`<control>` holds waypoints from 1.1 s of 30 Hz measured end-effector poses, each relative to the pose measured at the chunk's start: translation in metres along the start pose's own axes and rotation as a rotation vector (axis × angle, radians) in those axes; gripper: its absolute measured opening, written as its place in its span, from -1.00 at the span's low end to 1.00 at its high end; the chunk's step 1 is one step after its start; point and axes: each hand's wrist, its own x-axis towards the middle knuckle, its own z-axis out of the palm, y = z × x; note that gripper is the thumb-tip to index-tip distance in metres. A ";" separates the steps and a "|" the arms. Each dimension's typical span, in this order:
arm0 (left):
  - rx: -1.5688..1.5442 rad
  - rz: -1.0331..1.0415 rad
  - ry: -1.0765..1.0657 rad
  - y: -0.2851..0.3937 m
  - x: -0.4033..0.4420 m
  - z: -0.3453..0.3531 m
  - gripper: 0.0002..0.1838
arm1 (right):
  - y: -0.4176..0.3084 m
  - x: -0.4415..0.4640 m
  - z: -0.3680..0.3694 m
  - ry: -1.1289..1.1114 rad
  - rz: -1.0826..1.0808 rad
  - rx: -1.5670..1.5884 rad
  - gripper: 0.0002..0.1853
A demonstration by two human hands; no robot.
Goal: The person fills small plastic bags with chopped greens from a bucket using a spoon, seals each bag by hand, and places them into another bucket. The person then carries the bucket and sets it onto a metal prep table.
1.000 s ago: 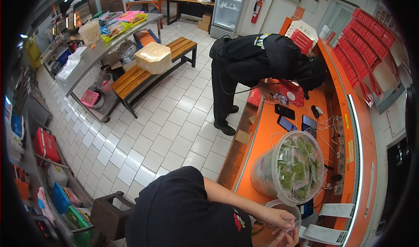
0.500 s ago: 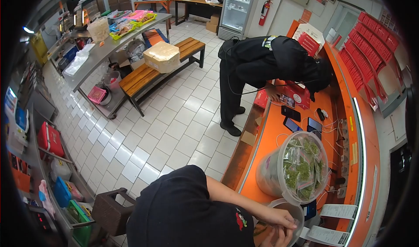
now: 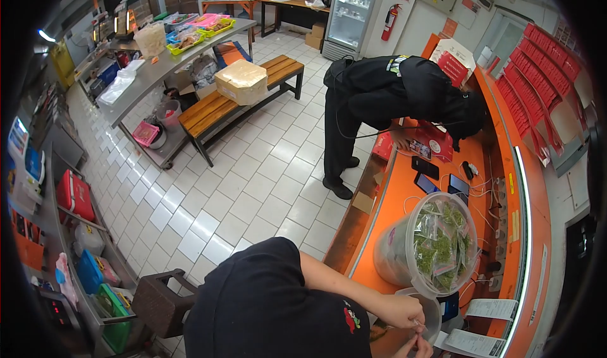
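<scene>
My left hand [image 3: 403, 312] reaches in from the black sleeve, its fingers pinched together. Just below it, my right hand [image 3: 416, 346] is closed too, its fingertips close to the left ones. Between the fingertips is a bit of clear plastic [image 3: 418, 325], seemingly a small bag; its contents cannot be made out. Both hands are over a translucent container [image 3: 432, 309], whose inside is mostly hidden by my hands and arm. Beside it on the orange counter stands a large translucent bucket [image 3: 389, 252], filled with small clear bags of chopped green leaves [image 3: 442, 247].
Phones [image 3: 425, 167] and white cables lie along the orange counter [image 3: 395, 197]. Printed receipts [image 3: 474, 342] are at its near edge. A person in black [image 3: 404, 86] bends over the counter's far end. Behind are a wooden bench [image 3: 208, 116] and a brown stool [image 3: 161, 301].
My hands have drawn their fingertips together, the left fist turning and the right hand shifting slightly right. The whole view has shifted slightly; the other person stays bent over the counter.
</scene>
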 end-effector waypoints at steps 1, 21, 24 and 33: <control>0.130 0.093 0.087 0.001 -0.001 0.000 -0.81 | 0.004 -0.003 0.000 -0.038 0.122 0.039 -0.89; -0.062 0.083 -0.184 0.007 0.004 -0.014 -0.88 | 0.037 -0.033 -0.005 -0.259 0.776 0.577 -0.80; 0.317 0.281 -0.005 0.004 0.004 -0.001 -0.84 | 0.025 -0.024 -0.010 -0.421 0.309 0.153 -0.73; 0.508 0.118 -0.020 0.016 0.016 -0.012 -0.82 | -0.001 -0.001 -0.010 -0.139 0.203 -0.271 -0.71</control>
